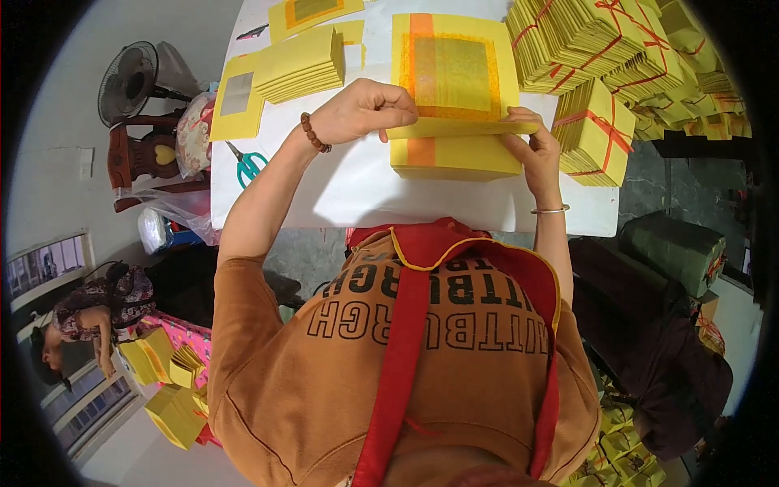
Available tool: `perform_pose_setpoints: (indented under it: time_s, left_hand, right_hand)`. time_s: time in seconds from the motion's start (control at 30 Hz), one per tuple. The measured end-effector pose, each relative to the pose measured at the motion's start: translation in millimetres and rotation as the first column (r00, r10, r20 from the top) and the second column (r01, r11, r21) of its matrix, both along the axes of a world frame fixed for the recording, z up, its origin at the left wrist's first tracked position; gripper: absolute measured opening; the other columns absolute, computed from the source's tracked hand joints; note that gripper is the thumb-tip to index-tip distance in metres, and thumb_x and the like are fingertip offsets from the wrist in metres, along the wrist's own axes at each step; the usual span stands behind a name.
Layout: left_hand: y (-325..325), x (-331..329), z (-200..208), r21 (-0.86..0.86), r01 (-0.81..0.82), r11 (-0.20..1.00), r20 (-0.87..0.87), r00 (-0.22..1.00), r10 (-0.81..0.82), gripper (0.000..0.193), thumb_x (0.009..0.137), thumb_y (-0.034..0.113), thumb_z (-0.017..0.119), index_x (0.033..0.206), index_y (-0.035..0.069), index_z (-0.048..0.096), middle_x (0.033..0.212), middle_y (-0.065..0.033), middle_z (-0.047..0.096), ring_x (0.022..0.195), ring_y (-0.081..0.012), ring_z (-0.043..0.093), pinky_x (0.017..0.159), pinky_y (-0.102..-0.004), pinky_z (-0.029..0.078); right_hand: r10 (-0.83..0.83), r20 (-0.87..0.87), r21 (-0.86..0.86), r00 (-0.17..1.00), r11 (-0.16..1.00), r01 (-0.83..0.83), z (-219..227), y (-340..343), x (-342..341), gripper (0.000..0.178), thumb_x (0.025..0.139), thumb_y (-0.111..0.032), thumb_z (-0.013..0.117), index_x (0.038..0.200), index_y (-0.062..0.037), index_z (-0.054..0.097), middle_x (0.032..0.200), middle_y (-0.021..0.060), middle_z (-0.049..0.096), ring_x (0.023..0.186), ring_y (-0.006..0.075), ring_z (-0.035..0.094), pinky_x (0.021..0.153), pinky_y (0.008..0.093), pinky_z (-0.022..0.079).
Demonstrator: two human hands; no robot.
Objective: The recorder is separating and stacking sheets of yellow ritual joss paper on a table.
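Observation:
A yellow paper sheet (462,128) with a gold square and an orange stripe lies on top of a stack of yellow paper (471,158) in front of me. Its near edge is lifted and bent back over the sheet. My left hand (373,109) pinches the left end of this edge, its fingers curled closed. At the other end, my right hand (537,154) has its thumb and fingers closed on the paper, beside the stack's right side. Green-handled scissors (250,166) lie left of my left forearm.
A folded yellow paper pile (300,66) and a sheet with a silver square (237,97) lie at the left of the white table (349,195). Bundles tied with red ribbon (596,134) crowd the right. Another person (97,312) is at the far left, near a fan (128,84).

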State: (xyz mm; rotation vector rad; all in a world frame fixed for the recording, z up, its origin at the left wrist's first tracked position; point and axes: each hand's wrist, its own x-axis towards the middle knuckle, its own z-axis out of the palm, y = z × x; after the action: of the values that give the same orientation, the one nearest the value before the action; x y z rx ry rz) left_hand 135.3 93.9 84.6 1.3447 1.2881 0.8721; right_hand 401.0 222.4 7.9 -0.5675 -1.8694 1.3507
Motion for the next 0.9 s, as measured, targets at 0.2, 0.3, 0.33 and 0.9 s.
perform_pose_setpoints:
  time_s: [0.2, 0.3, 0.33, 0.9]
  left_hand:
    - [-1.7, -1.2, -0.8, 0.000, 0.009, 1.000, 0.023, 1.000, -0.009, 0.026, 0.087, 0.022, 0.058, 0.092, -0.003, 0.065, 0.074, -0.0018, 0.059, 0.066, -0.0069, 0.054, 0.057, -0.0230, 0.049]
    - [-1.6, -0.7, -0.8, 0.004, 0.009, 1.000, 0.017, 1.000, -0.009, 0.027, 0.087, 0.023, 0.057, 0.092, -0.003, 0.065, 0.073, -0.0021, 0.059, 0.066, -0.0069, 0.054, 0.057, -0.0230, 0.049]
    - [-1.5, -0.4, -0.7, 0.009, 0.009, 1.000, 0.007, 1.000, -0.009, 0.027, 0.087, 0.023, 0.057, 0.092, -0.003, 0.065, 0.073, -0.0021, 0.059, 0.065, -0.0070, 0.054, 0.057, -0.0230, 0.049]
    - [-3.9, 1.4, -1.3, 0.020, -0.021, 1.000, -0.024, 0.999, 0.022, 0.027, 0.086, 0.021, 0.055, 0.091, -0.005, 0.064, 0.070, -0.0039, 0.060, 0.060, -0.0082, 0.055, 0.055, -0.0225, 0.047]
  right_hand:
    - [0.011, -0.014, 0.030, 1.000, 1.000, -0.010, 1.8, 0.5, -0.9, 0.021, 0.074, 0.000, 0.067, 0.095, -0.0028, 0.063, 0.104, 0.0084, 0.061, 0.110, 0.0213, 0.050, 0.096, 0.0330, 0.037]
    - [0.009, -0.020, 0.050, 1.000, 0.999, -0.008, 1.7, 0.8, -1.1, 0.022, 0.074, 0.000, 0.067, 0.096, -0.0028, 0.063, 0.103, 0.0082, 0.061, 0.111, 0.0216, 0.050, 0.097, 0.0334, 0.037]
    - [0.011, -0.021, 0.050, 1.000, 0.999, -0.010, 1.6, 1.1, -1.0, 0.022, 0.074, 0.000, 0.067, 0.096, -0.0028, 0.063, 0.103, 0.0082, 0.061, 0.111, 0.0216, 0.050, 0.097, 0.0334, 0.037]
    - [0.037, -0.038, 0.067, 0.999, 0.997, -0.034, 2.2, 0.3, -0.3, 0.024, 0.072, 0.004, 0.066, 0.094, -0.0041, 0.063, 0.101, 0.0060, 0.063, 0.112, 0.0224, 0.049, 0.098, 0.0348, 0.036]
